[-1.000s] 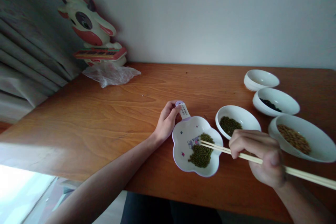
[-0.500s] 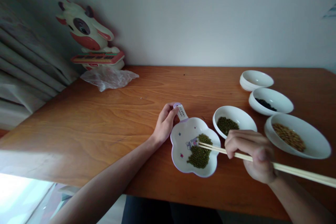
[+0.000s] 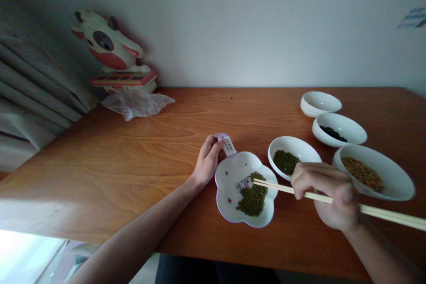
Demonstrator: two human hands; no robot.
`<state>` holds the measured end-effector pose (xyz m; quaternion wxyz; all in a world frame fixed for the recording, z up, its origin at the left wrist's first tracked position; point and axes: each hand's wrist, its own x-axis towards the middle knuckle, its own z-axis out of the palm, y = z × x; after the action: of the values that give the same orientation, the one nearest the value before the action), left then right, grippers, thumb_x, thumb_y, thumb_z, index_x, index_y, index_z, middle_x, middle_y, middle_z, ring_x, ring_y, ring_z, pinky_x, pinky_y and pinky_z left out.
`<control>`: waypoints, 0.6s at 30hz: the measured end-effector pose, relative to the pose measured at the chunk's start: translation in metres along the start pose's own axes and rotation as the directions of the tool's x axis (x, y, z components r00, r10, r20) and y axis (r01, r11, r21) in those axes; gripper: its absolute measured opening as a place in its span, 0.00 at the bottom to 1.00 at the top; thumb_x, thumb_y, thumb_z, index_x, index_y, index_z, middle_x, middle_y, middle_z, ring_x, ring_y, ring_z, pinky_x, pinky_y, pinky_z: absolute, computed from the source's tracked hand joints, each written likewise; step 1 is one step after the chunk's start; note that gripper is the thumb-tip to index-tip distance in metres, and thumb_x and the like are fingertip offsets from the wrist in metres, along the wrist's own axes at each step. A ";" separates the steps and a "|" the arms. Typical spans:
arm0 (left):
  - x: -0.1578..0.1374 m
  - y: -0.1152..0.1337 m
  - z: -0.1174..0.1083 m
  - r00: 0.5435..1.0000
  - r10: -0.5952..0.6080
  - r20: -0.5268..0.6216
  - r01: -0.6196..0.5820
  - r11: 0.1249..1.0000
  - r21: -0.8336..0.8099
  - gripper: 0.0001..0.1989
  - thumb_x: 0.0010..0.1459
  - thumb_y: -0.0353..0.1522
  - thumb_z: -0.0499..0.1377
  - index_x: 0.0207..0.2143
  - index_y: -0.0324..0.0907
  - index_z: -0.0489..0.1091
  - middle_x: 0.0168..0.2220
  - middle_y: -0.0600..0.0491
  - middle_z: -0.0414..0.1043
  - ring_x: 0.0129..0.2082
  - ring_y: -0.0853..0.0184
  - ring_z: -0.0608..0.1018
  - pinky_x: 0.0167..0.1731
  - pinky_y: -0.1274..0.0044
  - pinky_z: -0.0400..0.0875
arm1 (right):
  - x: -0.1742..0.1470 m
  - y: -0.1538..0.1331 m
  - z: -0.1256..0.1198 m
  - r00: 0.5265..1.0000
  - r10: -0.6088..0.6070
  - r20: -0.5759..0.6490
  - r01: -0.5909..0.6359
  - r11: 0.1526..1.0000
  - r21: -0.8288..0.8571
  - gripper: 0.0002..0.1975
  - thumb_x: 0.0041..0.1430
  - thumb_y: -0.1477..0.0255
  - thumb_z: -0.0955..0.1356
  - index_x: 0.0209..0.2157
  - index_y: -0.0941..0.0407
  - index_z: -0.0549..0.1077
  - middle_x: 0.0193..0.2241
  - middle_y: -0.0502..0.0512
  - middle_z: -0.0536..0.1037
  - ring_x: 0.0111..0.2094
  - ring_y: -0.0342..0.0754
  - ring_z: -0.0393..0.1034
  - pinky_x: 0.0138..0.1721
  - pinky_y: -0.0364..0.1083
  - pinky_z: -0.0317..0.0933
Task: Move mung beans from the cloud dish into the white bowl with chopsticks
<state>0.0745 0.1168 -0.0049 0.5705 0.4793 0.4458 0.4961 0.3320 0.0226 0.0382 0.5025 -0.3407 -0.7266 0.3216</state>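
Note:
My left hand (image 3: 207, 159) is closed on the labelled handle of a flower-shaped white bowl (image 3: 229, 211) with a purple rim. Green mung beans (image 3: 253, 199) lie in its right half, over a printed cartoon figure. My right hand (image 3: 328, 193) grips a pair of pale chopsticks (image 3: 282, 187), whose tips are close together among the beans; whether they pinch one is too small to tell. Just behind my right hand stands a round white bowl (image 3: 309, 148) with more mung beans (image 3: 285, 162), its near rim partly hidden by my fingers.
Farther right stand a white bowl of tan beans (image 3: 362, 173), one with dark beans (image 3: 333, 133), and another white bowl (image 3: 321, 103). A cow-shaped toy keyboard (image 3: 123, 77) and a crumpled plastic bag (image 3: 138, 104) sit at the back left of the wooden table (image 3: 133, 155).
My right hand has shifted slightly right, drawing the chopsticks back a little, their tips still over the beans. The view has tilted slightly; my left hand keeps its hold.

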 end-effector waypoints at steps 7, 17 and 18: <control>0.000 0.001 -0.001 1.000 0.010 -0.003 -0.010 1.000 -0.011 0.16 0.61 0.45 0.63 0.41 0.43 0.71 0.28 0.58 0.67 0.24 0.73 0.69 0.24 0.81 0.64 | 0.004 -0.010 -0.005 0.972 0.183 -0.148 -0.189 0.981 -0.030 0.29 0.75 0.58 0.54 0.26 0.53 0.74 0.18 0.51 0.69 0.21 0.47 0.63 0.26 0.48 0.55; 0.005 0.000 -0.006 0.996 -0.060 0.071 0.069 0.988 -0.141 0.17 0.54 0.42 0.69 0.35 0.42 0.68 0.25 0.60 0.68 0.21 0.75 0.70 0.21 0.82 0.62 | -0.056 -0.059 0.037 0.777 0.526 -0.346 -0.564 0.826 -0.011 0.18 0.72 0.59 0.63 0.30 0.53 0.71 0.29 0.51 0.71 0.32 0.46 0.67 0.34 0.43 0.62; 0.005 0.001 -0.007 0.988 -0.109 0.108 0.127 0.977 -0.171 0.17 0.54 0.43 0.69 0.33 0.41 0.68 0.23 0.60 0.66 0.19 0.75 0.68 0.20 0.82 0.60 | -0.060 -0.060 0.041 0.748 0.535 -0.393 -0.579 0.815 0.008 0.19 0.72 0.59 0.63 0.30 0.53 0.71 0.29 0.51 0.71 0.32 0.46 0.66 0.34 0.44 0.62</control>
<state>0.0676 0.1228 -0.0050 0.6605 0.4228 0.3989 0.4752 0.2986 -0.0655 0.0439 0.4932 -0.6254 -0.4980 0.3428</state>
